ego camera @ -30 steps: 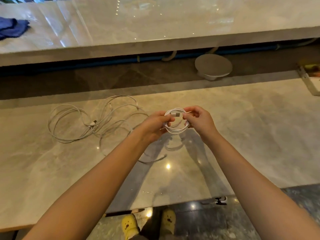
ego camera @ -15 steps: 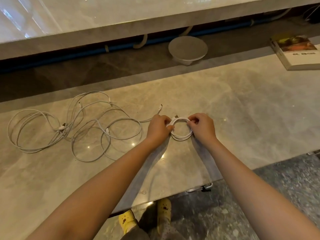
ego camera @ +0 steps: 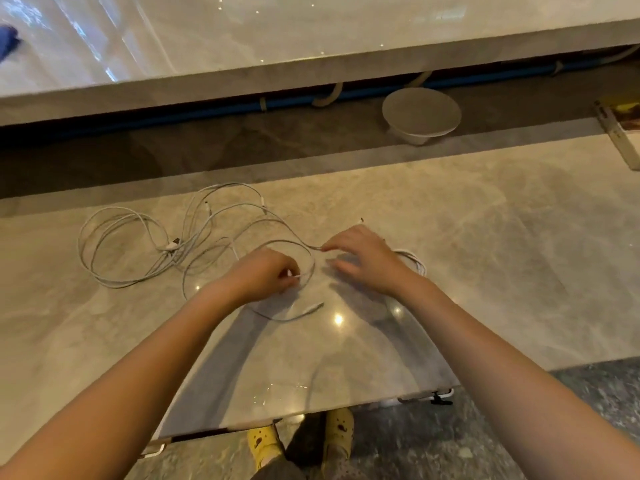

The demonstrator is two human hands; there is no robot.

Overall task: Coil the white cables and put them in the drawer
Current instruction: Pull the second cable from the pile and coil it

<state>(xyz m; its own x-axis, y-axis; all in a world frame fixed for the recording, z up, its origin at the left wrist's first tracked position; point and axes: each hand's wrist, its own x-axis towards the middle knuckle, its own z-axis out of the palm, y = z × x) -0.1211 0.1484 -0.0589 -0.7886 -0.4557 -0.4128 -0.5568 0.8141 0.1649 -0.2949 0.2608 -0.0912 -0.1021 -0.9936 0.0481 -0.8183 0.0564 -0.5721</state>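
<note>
Hands work over a glossy marble tabletop (ego camera: 485,271). The left hand (ego camera: 265,275) is curled closed, pinching a connector end of a loose white cable (ego camera: 242,206) between thumb and fingertips. The right hand (ego camera: 367,259) is flat with fingers spread and grips nothing, though its fingertips touch a strand of that cable. Just right of the right hand, partly hidden under the wrist, lies a small coiled white cable (ego camera: 415,261) on the tabletop. More loose cables (ego camera: 117,251) sprawl in wide tangled loops to the left. Farther away a round pale stand (ego camera: 420,112) sits on a lower dark ledge, and a book (ego camera: 620,129) lies at the far right edge. Yellow shoes (ego camera: 263,441) show on the floor at the near edge.
</note>
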